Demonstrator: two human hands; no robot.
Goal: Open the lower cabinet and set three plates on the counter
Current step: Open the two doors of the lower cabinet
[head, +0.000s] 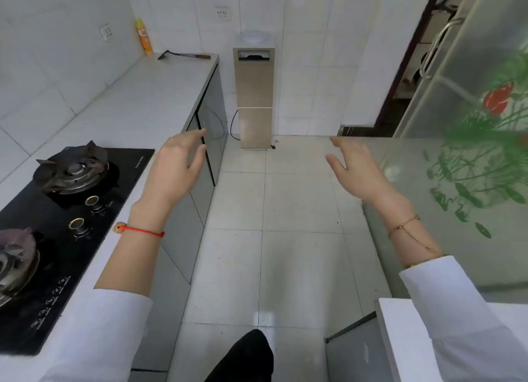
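My left hand [178,164] is held out over the counter's front edge, fingers apart and empty, its fingertips close to the top of a dark lower cabinet door [210,124]. That door stands slightly ajar. The white counter [137,104] runs along the left wall. My right hand [355,170] hovers over the tiled floor in the aisle, open and holding nothing. No plates are in view.
A black two-burner gas hob [71,210] sits in the counter at near left. An orange spray can [144,36] and a scraper tool [183,56] lie at the counter's far end. A water dispenser [254,96] stands against the back wall. A glass door with a flower print [471,153] is at right.
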